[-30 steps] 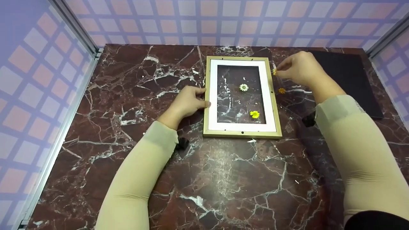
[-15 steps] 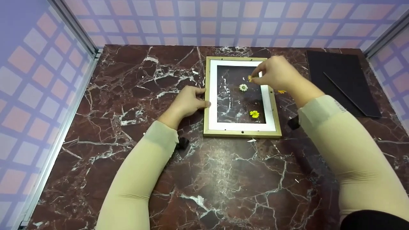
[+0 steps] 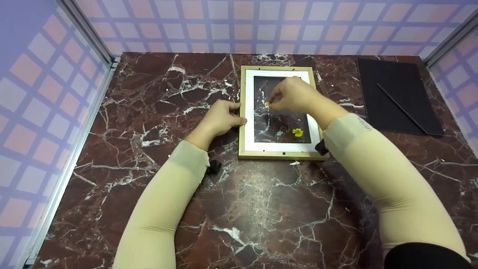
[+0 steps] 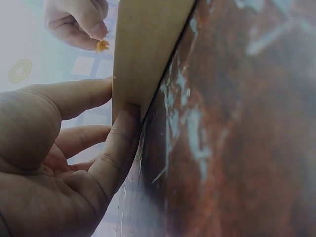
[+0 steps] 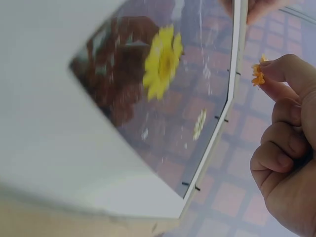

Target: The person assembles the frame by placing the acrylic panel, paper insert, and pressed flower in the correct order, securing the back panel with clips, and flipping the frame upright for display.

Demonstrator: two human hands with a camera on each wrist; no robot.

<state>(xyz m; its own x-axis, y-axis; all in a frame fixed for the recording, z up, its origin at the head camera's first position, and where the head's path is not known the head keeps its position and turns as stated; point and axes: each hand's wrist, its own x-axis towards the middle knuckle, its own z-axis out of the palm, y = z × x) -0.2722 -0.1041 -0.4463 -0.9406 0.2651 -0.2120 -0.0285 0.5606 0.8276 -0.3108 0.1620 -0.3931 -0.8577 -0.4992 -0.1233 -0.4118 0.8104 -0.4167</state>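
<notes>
1. The right hand (image 3: 295, 98) pinches a small orange flower (image 5: 257, 75) between thumb and forefinger; the other fingers (image 5: 276, 157) curl in.
2. That flower hangs over the glass of the gold picture frame (image 3: 242, 123) — left of the pane's middle.
3. The left hand (image 3: 221, 120) presses curled fingers (image 4: 114, 148) against the frame's left edge, thumb on its rim.
4. A yellow flower (image 3: 297, 132) lies on the glass near the lower right corner.
5. The frame lies flat on the marble surface (image 3: 149, 112) — a black backing board (image 3: 399, 97) sits well apart on the right.

Frame (image 3: 243, 112) on table (image 3: 149, 93), board (image 3: 396, 93) to its right.
</notes>
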